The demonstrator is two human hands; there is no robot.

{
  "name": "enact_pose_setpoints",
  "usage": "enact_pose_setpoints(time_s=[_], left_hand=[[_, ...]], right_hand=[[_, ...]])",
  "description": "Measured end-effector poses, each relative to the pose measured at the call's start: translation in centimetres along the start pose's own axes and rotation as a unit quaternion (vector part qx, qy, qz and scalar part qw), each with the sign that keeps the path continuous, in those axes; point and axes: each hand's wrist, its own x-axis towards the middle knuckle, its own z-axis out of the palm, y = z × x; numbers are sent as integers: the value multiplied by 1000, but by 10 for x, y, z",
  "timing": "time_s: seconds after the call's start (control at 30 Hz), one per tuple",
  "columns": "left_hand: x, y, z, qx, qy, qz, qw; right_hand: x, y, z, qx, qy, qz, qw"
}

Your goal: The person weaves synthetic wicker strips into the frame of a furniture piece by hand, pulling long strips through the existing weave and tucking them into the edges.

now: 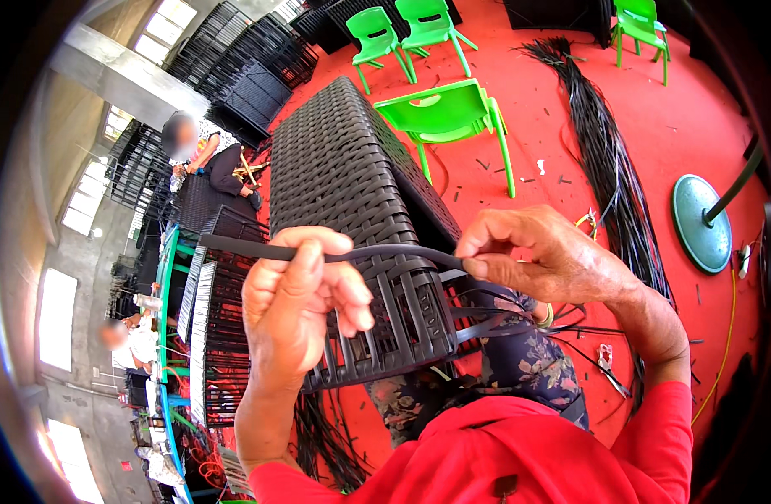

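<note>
On the red floor (pixel 696 109) around you, the large black woven piece (pixel 335 151) sits before your knees, probably to keep its near end within reach. The bundle of long strips (pixel 604 143) lies at your right, likely for easy picking. Your left grip (pixel 289 311) and right grip (pixel 553 256) each pinch the single black strip (pixel 398 249), perhaps to control its bend; it bows between them, one end jutting left beyond your left thumb.

The right fingers (pixel 478 267) hide part of the black strip (pixel 402 249) (the shirt (pixel 520 454) is cropped below).
</note>
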Motion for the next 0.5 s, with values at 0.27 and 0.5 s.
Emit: enact_pose_setpoints(time_s=[0.27,0.5], left_hand=[[1,3,14,8,-35,-31,999],[-2,-6,18,206,-10,30,978]], right_hand=[[10,-28,6,148,-19,134,980],[10,-16,11,209,14,106,972]])
